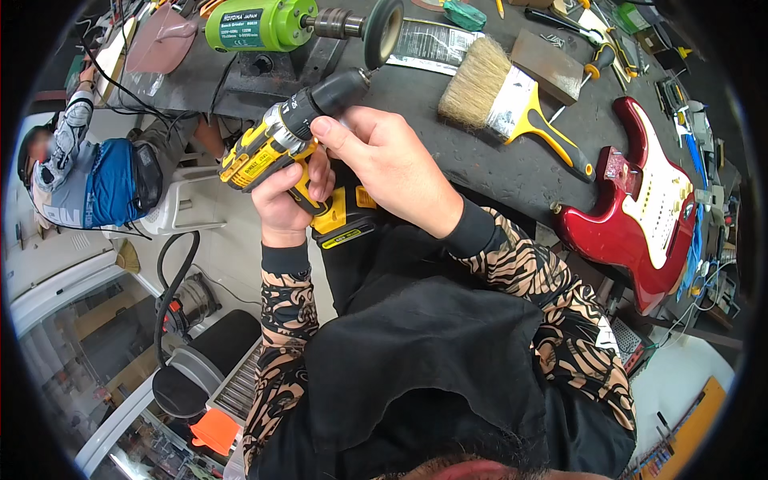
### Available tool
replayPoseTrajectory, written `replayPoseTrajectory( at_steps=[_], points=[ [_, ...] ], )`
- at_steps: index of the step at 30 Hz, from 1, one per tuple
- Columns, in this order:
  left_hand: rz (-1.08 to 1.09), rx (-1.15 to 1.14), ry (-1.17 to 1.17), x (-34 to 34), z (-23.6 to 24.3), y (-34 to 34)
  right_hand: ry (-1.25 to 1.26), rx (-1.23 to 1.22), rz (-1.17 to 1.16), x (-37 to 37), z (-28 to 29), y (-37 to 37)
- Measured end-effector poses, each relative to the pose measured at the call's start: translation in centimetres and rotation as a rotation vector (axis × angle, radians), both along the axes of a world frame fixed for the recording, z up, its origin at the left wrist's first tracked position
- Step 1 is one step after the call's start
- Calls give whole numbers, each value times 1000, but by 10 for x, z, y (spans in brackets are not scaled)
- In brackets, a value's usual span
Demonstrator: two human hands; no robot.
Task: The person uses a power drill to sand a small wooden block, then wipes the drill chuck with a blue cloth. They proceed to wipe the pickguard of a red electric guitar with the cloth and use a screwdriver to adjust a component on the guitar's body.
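A yellow and black cordless drill [260, 152] is tilted up toward the right, above my lap. My left hand [284, 192] is shut on its handle, with fingers curled round it below the body. My right hand [388, 164] is closed at the front of the drill, its thumb near the collar behind the black chuck [336, 90]; some of those fingers are hidden. Just beyond the chuck tip sits a dark wheel [382, 32] on the shaft of a green bench grinder [264, 20]. A wide paintbrush [472, 88] lies right of the drill on the dark workbench [416, 148].
A red guitar body [588, 240] lies at the bench's right edge, near a metal block [540, 60] and assorted tools. At left, another person [68, 180] is beside a white chair [184, 208]. Below are a black hose [170, 312] and a black seat [176, 384].
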State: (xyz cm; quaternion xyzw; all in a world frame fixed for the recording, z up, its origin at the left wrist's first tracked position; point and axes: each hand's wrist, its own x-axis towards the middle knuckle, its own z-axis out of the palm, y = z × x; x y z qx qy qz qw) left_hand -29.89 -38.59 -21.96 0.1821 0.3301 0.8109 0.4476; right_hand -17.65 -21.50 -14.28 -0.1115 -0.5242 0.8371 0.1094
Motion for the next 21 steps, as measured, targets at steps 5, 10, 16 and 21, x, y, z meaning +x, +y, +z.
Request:
replayPoseTrajectory(
  at_steps=[5, 10, 16, 21],
  points=[
    [25, -1, 71, 5, -2, 0, 21, -25, 7, 0, -6, -2],
    [203, -170, 363, 35, 5, -2, 132, -104, 85, 10, -21, 3],
    [418, -340, 681, 61, 11, -6, 83, 12, 150, 33, -24, 15],
    [574, -514, 1140, 68, 12, -8, 156, -61, 173, 35, -34, 17]
  ],
)
